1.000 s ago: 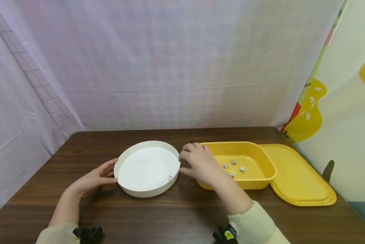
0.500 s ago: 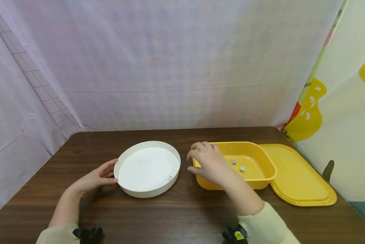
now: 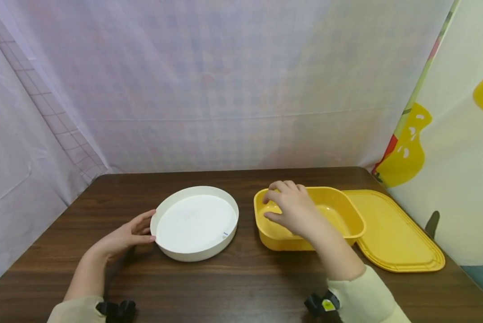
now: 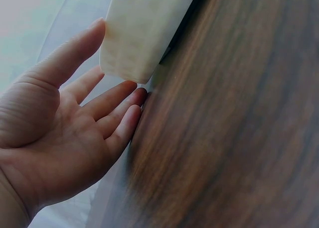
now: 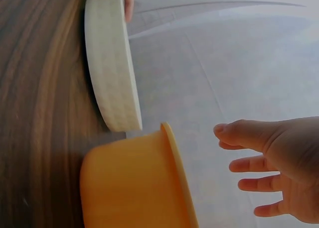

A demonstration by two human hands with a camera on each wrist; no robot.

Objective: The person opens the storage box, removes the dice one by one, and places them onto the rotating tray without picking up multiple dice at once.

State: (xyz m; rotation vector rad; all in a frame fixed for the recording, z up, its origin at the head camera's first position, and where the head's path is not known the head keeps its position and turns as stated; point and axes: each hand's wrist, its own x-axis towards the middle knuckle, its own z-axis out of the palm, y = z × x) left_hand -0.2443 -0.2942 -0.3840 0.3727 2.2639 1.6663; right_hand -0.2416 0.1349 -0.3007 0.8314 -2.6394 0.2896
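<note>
My left hand [image 3: 122, 237] rests at the left side of a round white tray [image 3: 194, 256], its thumb and fingertips right at the wall. In the left wrist view the fingers [image 4: 117, 106] are loosely extended, palm facing the tray. Inside the tray, near its right front wall, lies one small white die [image 3: 225, 234]. Over the yellow tub [image 3: 277, 244] hovers my right hand [image 3: 295, 208], fingers spread and slightly bent. The right wrist view shows that hand [image 5: 294, 168] above the tub's rim with nothing between thumb and fingers. Hand and forearm hide part of the tub's floor.
A yellow lid [image 3: 398, 233] lies flat to the right of the tub, close against it. Everything stands on a dark brown wooden table [image 3: 209, 291]. Behind it hangs a pale checked cloth [image 3: 225, 89], and a patterned cloth [image 3: 459, 179] hangs at right.
My right hand has moved from the white tray's right edge rightward over the yellow tub, now covering the dice seen there before. The left hand, tray and die have stayed put.
</note>
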